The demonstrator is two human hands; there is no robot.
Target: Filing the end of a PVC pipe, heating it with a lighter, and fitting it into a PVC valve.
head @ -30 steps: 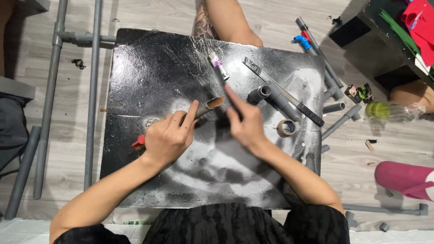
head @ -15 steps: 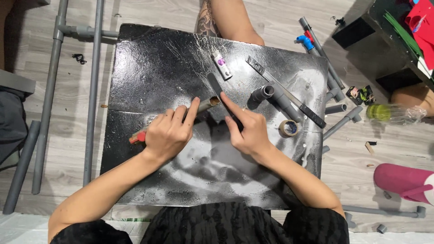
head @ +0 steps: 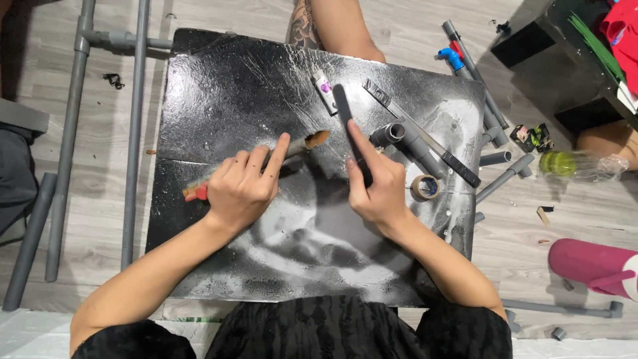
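**File drawn back off the pipe end**

Half a second before, the dark flat file (head: 352,133) lay across the open end of the grey pipe (head: 302,145), touching it. Now the file stood clear to the right of that end, its tip pushed farther up the black board (head: 219,86), close beside the small white tube (head: 324,90). The pipe's red-capped end (head: 195,193) had slid slightly left.

Left hand (head: 242,189): fingers curled shut round the pipe, forefinger stretched flat along it toward the open end, pressing it onto the board.

Right hand (head: 379,186): fingers closed on the file's lower part, forefinger laid straight along its back. Just right of those fingers lay a grey elbow fitting (head: 387,135) and a tape roll (head: 423,187).
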